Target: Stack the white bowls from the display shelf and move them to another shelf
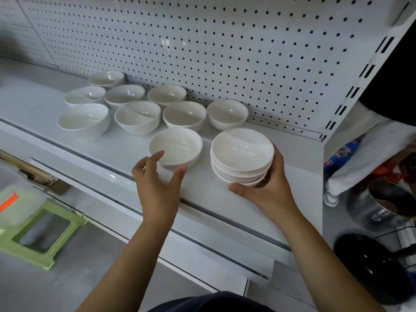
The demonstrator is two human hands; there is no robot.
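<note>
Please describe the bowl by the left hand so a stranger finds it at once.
On the white shelf under the pegboard, look nearest the front edge. Left of the stack gripped by the right hand stands the bowl: single, closer than every other unstacked one.

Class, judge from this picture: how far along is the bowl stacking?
Done: a few bowls are nested in a stack, which the right hand holds. In hand: the left hand reaches round the nearest single bowl. Left: eight more single bowls on the shelf, then moving the stack.
</note>
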